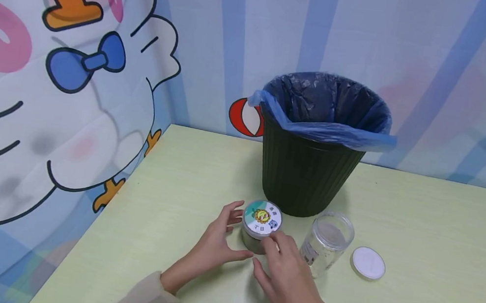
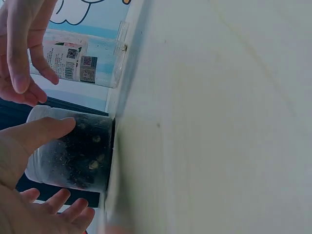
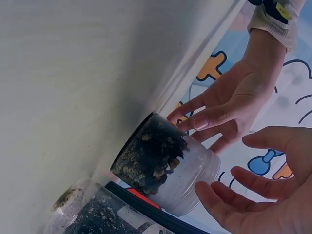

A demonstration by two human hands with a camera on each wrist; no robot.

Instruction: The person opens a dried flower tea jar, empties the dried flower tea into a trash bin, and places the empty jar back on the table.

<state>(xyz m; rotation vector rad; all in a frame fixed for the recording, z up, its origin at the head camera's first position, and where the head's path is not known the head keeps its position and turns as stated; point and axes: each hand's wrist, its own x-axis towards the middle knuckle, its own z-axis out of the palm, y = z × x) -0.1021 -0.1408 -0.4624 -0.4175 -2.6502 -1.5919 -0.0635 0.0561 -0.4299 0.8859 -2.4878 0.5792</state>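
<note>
Jar (image 1: 251,243) with a sunny lid (image 1: 262,218) stands on the desk (image 1: 186,180) in the head view, between my spread left hand (image 1: 217,246) and loosely bent right hand (image 1: 288,279), maybe so both can reach. The left wrist view shows my left thumb and fingers wide apart, likely to fit its round sides. In the right wrist view, my right hand grips nothing, fingertips near the jar's top.

Soft, even light brightens the head view, leaving faint shadows left and right of the bin (image 1: 307,178) and beside the right hand (image 1: 291,277). Both wrist views are dimmer and greyer; a pinkish patch (image 2: 119,228) blurs at the left wrist view's border.
</note>
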